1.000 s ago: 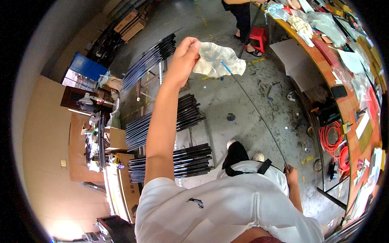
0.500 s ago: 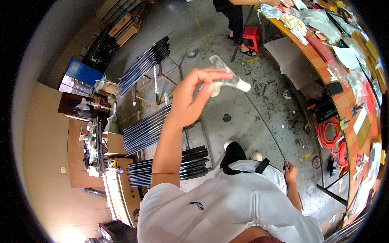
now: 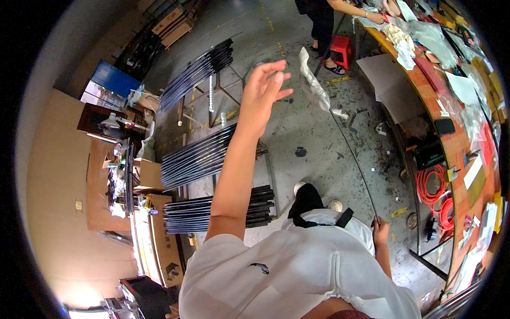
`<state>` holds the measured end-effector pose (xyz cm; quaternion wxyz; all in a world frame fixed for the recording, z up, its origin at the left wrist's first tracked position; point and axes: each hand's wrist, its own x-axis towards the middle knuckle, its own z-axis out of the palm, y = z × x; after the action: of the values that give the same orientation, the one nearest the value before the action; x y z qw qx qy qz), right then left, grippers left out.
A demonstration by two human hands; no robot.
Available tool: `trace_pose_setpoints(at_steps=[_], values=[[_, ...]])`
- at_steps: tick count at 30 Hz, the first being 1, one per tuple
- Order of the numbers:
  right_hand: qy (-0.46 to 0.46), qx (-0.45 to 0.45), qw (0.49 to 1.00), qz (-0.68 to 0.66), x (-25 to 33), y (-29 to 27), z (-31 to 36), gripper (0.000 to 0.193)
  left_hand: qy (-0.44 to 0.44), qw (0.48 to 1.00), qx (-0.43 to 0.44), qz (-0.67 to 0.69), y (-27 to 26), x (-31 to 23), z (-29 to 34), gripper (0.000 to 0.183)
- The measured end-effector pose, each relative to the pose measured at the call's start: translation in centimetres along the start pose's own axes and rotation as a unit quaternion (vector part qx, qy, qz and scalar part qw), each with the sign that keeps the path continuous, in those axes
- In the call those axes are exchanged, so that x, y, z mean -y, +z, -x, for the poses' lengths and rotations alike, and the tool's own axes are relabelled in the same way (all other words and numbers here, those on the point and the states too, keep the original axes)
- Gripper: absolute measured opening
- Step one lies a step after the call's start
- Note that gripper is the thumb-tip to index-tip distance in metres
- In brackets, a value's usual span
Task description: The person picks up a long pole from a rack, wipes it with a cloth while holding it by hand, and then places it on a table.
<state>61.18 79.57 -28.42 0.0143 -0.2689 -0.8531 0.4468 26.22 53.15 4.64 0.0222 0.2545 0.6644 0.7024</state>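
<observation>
My left hand (image 3: 264,97) is raised with its fingers apart and holds nothing. Just to its right, a whitish crumpled cloth or wrap (image 3: 314,85) hangs around the far end of a thin dark rod (image 3: 353,157), apart from my fingers. Low on the right, my right hand (image 3: 380,232) is closed around the near end of that rod. The rod slants up and away from my right side toward the cloth. Whether the cloth is tied or only draped on the rod, I cannot tell.
Bundles of dark tubes (image 3: 196,159) lie on metal racks to the left. A long cluttered workbench (image 3: 430,101) curves along the right, with red hoses (image 3: 431,183) below. Another person's arm (image 3: 348,7) reaches over its far end, near a red stool (image 3: 341,49).
My left hand has let go of the whitish cloth and its fingers have spread. The cloth now trails upward from the rod's end. My right hand keeps its hold.
</observation>
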Motion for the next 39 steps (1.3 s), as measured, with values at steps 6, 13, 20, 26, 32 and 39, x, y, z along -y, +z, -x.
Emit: trace_pose_setpoints(at_steps=[6,13,20,26,32,39], values=[[0.011,0.007,1.000,0.015,0.3,0.0,0.7,0.022,-0.080,0.995,0.030,0.044,0.8,0.8,-2.3,0.035],[0.019,-0.006,1.000,0.009,0.1,0.4,1.5,0.016,-0.054,0.996,-0.017,0.069,0.6,1.9,-4.6,0.018],[0.013,-0.030,0.999,0.021,-0.5,1.0,1.8,0.024,-0.066,0.997,-0.017,0.035,1.3,1.7,-6.2,0.011],[0.016,-0.023,1.000,0.009,0.4,1.0,1.9,0.021,-0.078,0.994,0.007,0.074,1.7,2.3,-5.9,0.013],[0.004,-0.017,1.000,-0.001,0.2,1.1,1.6,0.020,0.010,0.982,-0.008,0.188,4.0,1.5,-4.3,0.030],[-0.006,0.004,1.000,-0.018,1.2,0.7,1.0,0.022,0.004,0.967,-0.032,0.252,5.5,3.3,-2.8,0.023]])
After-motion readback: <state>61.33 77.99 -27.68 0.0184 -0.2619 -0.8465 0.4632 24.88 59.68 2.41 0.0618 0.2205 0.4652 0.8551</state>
